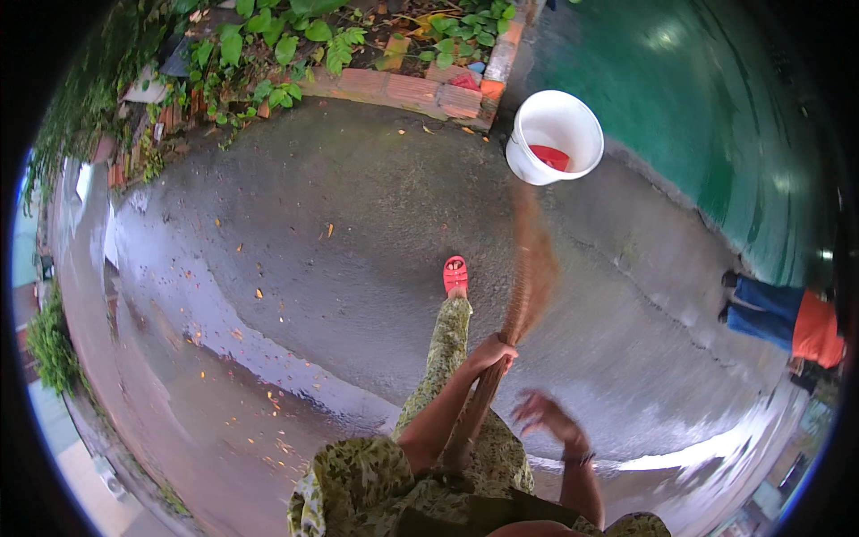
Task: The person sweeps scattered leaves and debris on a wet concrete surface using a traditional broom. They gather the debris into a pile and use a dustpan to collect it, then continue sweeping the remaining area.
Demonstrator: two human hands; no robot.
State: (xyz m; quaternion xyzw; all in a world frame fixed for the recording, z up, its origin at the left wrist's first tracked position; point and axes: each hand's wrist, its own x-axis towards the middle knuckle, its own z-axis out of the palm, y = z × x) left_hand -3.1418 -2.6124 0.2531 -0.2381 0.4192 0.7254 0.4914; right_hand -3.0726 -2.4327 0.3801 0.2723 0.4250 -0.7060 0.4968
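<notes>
A brown straw broom (534, 268) is in my left hand (490, 353), whose fingers wrap round its narrow bound part. Its bristles fan out ahead over the wet concrete ground (358, 215) and are smeared by motion; their tips come close to the bucket's base. The broom's other end runs back beside my left forearm. My right hand (548, 416) hangs apart from the broom, right of it, blurred, with fingers spread and nothing visible in them. A white bucket (583, 134) stands at the far side, a red object (549, 157) inside it.
My foot in a red slipper (455, 274) is on the ground. Brick edging (385, 87) borders a leafy plant bed behind. Green smooth floor (662, 98) lies far right. Another person in an orange top (818, 331) stands at right. Fallen leaves and puddles lie left.
</notes>
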